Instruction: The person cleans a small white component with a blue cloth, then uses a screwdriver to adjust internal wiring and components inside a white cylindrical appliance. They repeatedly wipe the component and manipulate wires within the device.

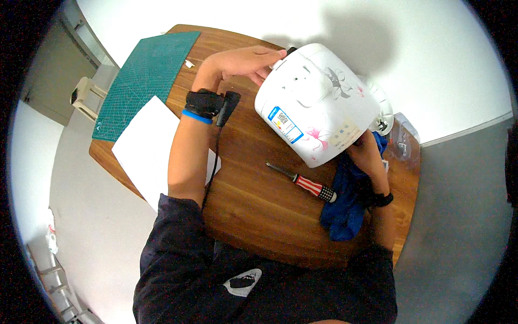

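Observation:
A white rice cooker [318, 102] with rounded corners, printed flowers and a blue-edged label is tilted on its side between my hands. My left hand [253, 62] grips its far left edge, with the thumb on top and the fingers partly under it. Beneath its near right side, my right hand [369, 156] supports it, most of the fingers hidden by the body. A screwdriver [307, 184] with a red-and-white striped handle lies on the table in front of the cooker. Next to my right hand, a blue cloth [345, 202] is bunched up.
On the wooden table [243, 200], a green cutting mat [151, 70] and white paper sheets [148, 146] lie to the left. A small white piece [189, 63] sits near the mat. Behind the cooker, at right, is a clear plastic container [406, 141] against the wall.

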